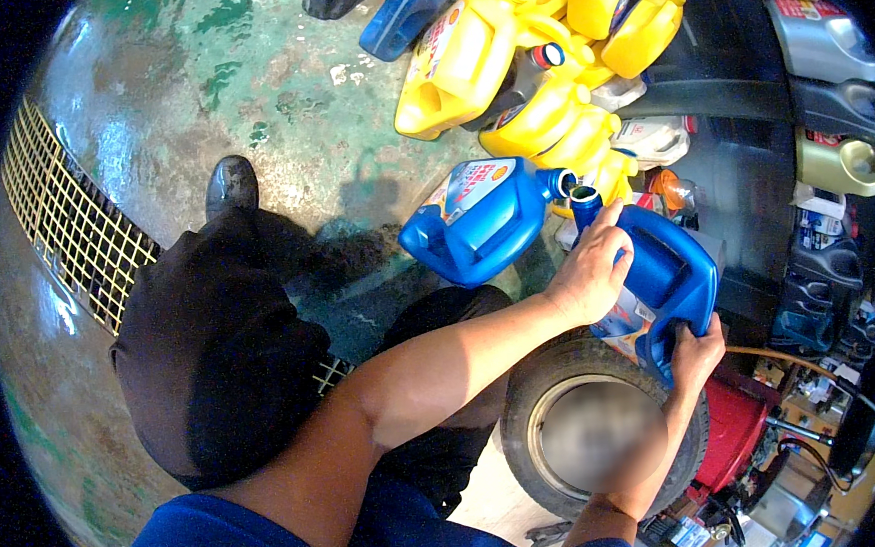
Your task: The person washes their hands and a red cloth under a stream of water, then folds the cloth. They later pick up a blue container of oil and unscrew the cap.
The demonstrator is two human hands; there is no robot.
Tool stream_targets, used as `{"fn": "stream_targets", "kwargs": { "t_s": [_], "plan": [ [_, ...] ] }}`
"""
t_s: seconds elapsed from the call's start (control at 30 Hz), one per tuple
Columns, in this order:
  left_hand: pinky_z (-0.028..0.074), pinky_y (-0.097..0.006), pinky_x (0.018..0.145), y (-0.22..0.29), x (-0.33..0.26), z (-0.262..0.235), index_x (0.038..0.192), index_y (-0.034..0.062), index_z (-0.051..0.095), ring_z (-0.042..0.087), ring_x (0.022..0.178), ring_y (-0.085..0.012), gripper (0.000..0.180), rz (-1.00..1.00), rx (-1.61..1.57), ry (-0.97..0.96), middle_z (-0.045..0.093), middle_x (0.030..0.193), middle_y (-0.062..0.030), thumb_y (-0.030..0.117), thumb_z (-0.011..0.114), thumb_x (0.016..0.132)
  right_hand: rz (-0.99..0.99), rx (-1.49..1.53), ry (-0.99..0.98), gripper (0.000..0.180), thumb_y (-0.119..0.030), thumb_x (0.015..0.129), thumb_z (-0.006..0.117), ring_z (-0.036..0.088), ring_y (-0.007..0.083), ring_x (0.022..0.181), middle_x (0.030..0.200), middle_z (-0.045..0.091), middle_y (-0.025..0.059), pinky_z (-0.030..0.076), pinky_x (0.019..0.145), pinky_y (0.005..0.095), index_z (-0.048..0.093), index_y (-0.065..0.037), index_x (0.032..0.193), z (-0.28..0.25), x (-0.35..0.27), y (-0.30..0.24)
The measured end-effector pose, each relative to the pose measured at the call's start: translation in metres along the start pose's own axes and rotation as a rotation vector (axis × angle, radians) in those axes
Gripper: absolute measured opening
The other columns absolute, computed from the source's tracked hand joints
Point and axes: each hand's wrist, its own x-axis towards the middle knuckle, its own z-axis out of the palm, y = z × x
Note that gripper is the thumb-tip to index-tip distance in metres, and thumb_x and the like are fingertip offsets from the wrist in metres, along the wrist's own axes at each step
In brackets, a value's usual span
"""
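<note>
My right hand is wrapped round the lower end of a blue plastic oil jug, holding it tilted. My left hand is against the side of the same jug near its neck, index finger reaching toward the open mouth and thumb bent. Just left of this mouth is the dark neck of a second blue jug, which has a printed label and a moulded handle. The two necks are close together; whether they touch I cannot tell.
Several yellow jugs are heaped at the far side. A tyre on a rim lies below my right arm. More containers line the right edge, near a red box. A floor grate is at the left, past my shoe.
</note>
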Motion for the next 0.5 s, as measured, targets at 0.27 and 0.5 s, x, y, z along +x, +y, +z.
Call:
{"fn": "stream_targets", "kwargs": {
  "t_s": [0.27,0.5],
  "plan": [
    [0.025,-0.043,0.113,-0.0008,-0.0006,-0.0011,0.093,0.0044,0.049,0.028,0.138,-0.0429,0.007,-0.007,0.004,0.004,0.028,0.146,-0.0327,0.007,0.054,0.090,-0.009,-0.040,-0.008,0.020,0.001,0.067,0.071,0.064,0.0280,0.066,0.072,0.065,0.0181,0.050,0.067,0.0378,0.059,0.000,0.084,-0.0002,0.0016,-0.0044],
    [0.025,-0.043,0.113,-0.0008,-0.0006,-0.0015,0.093,0.0048,0.049,0.029,0.137,-0.0433,0.007,-0.005,0.014,0.009,0.028,0.146,-0.0330,0.007,0.054,0.090,-0.006,-0.027,-0.013,0.021,0.000,0.067,0.072,0.064,0.0294,0.067,0.073,0.064,0.0191,0.050,0.068,0.0381,0.059,0.000,0.084,0.0000,0.0027,-0.0018]
  ]
}}
